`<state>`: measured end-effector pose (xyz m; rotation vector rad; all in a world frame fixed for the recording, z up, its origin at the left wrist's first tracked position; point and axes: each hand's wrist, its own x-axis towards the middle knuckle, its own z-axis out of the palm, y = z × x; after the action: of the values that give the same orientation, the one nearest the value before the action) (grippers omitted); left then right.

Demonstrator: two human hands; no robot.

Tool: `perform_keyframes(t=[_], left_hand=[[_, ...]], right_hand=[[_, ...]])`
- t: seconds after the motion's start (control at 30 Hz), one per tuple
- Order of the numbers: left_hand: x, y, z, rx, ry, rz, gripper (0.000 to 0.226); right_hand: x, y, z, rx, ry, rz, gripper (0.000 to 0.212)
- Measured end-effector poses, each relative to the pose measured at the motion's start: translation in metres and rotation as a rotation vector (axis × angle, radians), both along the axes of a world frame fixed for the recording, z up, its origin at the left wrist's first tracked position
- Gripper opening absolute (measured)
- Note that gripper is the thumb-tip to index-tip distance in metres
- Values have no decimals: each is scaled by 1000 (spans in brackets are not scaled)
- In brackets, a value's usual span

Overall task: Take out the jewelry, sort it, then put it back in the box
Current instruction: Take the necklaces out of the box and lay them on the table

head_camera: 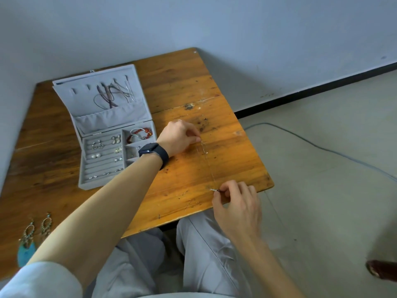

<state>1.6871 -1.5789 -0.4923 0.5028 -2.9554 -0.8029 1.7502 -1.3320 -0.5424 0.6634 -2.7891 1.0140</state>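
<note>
Closest in, at the bottom of the frame, grey trousers (206,254) sit under the near edge of the wooden table (182,82). Just above them the right hand (236,201) pinches one end of a fine silver chain (208,166) between thumb and forefinger, with a small clasp or charm showing at the fingertips. The left hand (180,136), with a dark watch (153,152) on its wrist, pinches the other end at mid-frame. Between them the chain lies drawn out nearly straight on the tabletop.

The open jewelry box (82,168) stands in the upper left, with cords hung in its lid and a red bead bracelet (139,134) in one compartment. A pair of turquoise earrings (26,241) lies at lower left.

The chain looks very light, limp and thin. It will likely kink, knot or snag on the rough wood, and a hard tug could snap it. The ends are the sound places to hold it, kept gently taut.
</note>
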Motion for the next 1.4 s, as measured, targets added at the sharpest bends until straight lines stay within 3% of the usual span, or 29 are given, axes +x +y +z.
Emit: perform_keyframes(t=[0.23, 0.6, 0.7, 0.87, 1.4], left_hand=[[7, 2, -15, 35, 51, 65, 5], [21, 10, 0, -51, 13, 1, 24], [40, 15, 9, -161, -25, 21, 29], [91, 26, 13, -368, -32, 78, 40], [225, -24, 29, -401, 50, 333, 43]], right_hand=[[3, 2, -13, -69, 12, 2, 13], [1, 11, -7, -176, -96, 46, 17], [-4, 19, 4, -178, -112, 98, 11], [-18, 19, 26, -42, 40, 216, 11], [6, -134, 73, 62, 176, 630, 26]])
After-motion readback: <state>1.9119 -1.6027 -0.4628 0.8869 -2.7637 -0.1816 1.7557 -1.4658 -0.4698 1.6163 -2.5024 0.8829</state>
